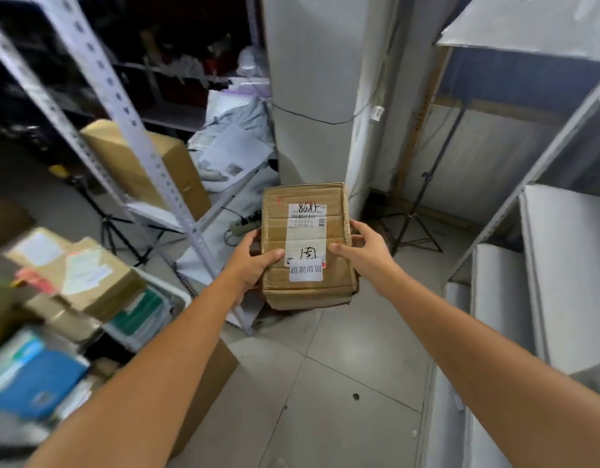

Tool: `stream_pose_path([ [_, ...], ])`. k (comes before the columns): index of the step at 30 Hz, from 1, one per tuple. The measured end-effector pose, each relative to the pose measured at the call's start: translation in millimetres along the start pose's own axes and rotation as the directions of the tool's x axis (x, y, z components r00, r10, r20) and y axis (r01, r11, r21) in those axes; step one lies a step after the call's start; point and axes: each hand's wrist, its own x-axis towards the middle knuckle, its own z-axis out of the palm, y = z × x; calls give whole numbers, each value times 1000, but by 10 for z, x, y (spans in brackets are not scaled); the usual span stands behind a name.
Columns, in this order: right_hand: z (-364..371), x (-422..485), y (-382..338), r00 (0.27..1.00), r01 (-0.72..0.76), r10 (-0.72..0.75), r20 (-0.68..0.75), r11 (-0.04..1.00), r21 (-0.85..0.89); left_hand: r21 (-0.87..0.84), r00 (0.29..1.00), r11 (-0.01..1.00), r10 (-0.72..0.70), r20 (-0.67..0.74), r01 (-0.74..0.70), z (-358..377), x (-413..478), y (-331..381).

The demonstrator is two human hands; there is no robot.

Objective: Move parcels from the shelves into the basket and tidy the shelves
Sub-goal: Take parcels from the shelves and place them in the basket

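Left hand (pixel 254 261) and right hand (pixel 362 251) grip the cardboard parcel (pixel 307 293) by its long sides, thumbs on top and fingers wrapped round the edges. It is held in the air above the floor.

Judged: stiff taped carton, near edge crumpled, probably not heavy; side grip suits.

Between the thumbs: sticker (pixel 305 270) "超期滞留". Beyond the fingertips: barcoded shipping label (pixel 307 217), handwritten "8685".

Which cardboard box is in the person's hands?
The box labelled 8685, gripped by left hand and right hand; other boxes lie untouched at left.
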Motion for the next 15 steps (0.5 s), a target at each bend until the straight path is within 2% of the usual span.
stream_pose_path([
  [7, 740, -209, -343, 970, 153, -139, 199, 986, -61, -76, 967, 997, -17, -254, -3, -716, -725, -87],
  [15, 1765, -560, -589, 883, 217, -185, 431, 976, -27, -106, 879, 994, -44, -475, -7, -1533, -1483, -372],
])
